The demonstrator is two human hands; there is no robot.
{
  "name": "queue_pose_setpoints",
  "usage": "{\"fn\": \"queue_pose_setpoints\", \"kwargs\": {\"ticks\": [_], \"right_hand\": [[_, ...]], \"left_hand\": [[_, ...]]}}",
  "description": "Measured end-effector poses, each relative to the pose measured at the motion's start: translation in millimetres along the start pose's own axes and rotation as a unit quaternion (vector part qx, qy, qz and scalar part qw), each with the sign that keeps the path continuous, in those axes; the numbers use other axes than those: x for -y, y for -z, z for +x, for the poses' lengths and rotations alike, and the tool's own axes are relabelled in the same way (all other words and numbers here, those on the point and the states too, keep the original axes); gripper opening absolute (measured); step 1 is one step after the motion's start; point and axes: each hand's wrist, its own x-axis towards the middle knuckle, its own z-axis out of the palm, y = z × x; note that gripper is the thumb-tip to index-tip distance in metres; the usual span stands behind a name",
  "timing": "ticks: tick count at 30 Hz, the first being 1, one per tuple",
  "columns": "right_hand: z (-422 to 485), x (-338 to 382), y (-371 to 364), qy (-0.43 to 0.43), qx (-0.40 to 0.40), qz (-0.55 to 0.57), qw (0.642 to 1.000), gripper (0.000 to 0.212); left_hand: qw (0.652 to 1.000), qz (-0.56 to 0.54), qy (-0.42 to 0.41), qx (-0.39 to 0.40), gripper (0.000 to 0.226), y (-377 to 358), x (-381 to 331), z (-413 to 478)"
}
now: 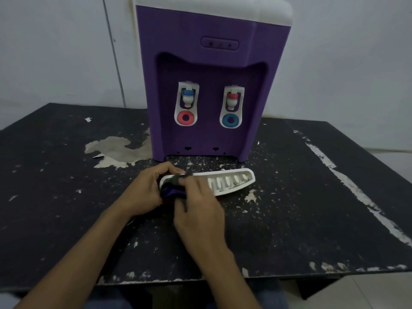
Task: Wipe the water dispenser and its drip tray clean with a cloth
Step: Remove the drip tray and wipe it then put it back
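Wiping drip tray: left hand grips its end, right hand pinches cloth; next rub along slots, then dispenser

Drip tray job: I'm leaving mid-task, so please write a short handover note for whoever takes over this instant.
Left hand: grips the left end of the drip tray.
Right hand: holds the dark cloth against that same end.
The tray is off the water dispenser and lies on the table just in front of it.
Done: tray taken out, cloth at its left end; how clean it is, I cannot tell.
Left: probably the rest of the tray, the dispenser body, then refitting the tray.
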Motion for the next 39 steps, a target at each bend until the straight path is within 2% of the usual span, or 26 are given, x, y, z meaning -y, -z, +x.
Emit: {"fn": "queue_pose_setpoints", "kwargs": {"ticks": [3,5,7,9,11,13,17,21,24,29,31,35,37,39], "right_hand": [[2.1,5.2,-4.6,0.030,0.023,0.007,0.999,0.035],[3.3,-10.2,4.7,-0.011,0.001,0.032,0.999,0.034],[5.2,-34.2,19.0,-0.076,-0.059,0.037,0.995,0.033],[8.9,-58.6,35.2,-0.144,-0.127,0.031,0.981,0.030],[11.2,-69.6,43.6,-0.186,-0.151,0.023,0.971,0.028],[10.9,-63.8,38.4,-0.168,-0.136,0.013,0.976,0.029],[4.6,-19.6,6.3,-0.048,-0.056,0.014,0.997,0.031],[4.4,-4.1,-4.9,0.038,0.014,0.056,0.998,0.035],[7.1,-20.9,6.0,0.010,0.021,0.095,0.995,0.036],[14.0,-45.8,24.2,-0.132,-0.114,0.043,0.984,0.028],[12.4,-39.2,20.2,-0.107,-0.100,0.035,0.989,0.028],[5.5,-16.1,3.4,0.017,-0.024,0.006,1.000,0.033],[8.9,-19.1,3.2,0.021,-0.001,0.038,0.999,0.034],[11.8,-28.6,10.0,-0.004,0.005,0.128,0.992,0.033]], "left_hand": [[0.999,0.026,-0.018,-0.001,0.041,4.1,0.1,-1.9],[1.000,-0.012,0.012,-0.009,0.045,3.3,0.4,-2.8],[0.998,-0.045,0.039,-0.011,0.049,2.0,0.4,-3.6],[0.998,-0.050,0.049,-0.007,0.049,1.1,0.3,-2.6],[0.997,-0.051,0.054,-0.004,0.049,1.0,-0.6,-1.8],[0.998,-0.041,0.056,-0.002,0.049,-0.2,-1.5,-0.7],[0.999,-0.028,0.041,-0.005,0.046,-1.9,-1.3,-1.2],[1.000,0.027,-0.006,-0.002,0.035,1.9,0.6,-3.2],[0.999,-0.014,0.033,-0.008,0.041,2.4,1.3,-3.5],[0.997,-0.029,0.071,-0.008,0.050,0.2,0.8,-3.8],[0.997,-0.032,0.076,-0.011,0.050,0.3,0.2,-3.6],[0.998,-0.026,0.052,-0.016,0.046,1.2,-3.5,-5.0],[0.998,-0.030,0.054,-0.020,0.044,2.4,-3.5,-6.0],[0.997,-0.040,0.067,-0.024,0.047,2.4,-2.5,-6.5]]}}
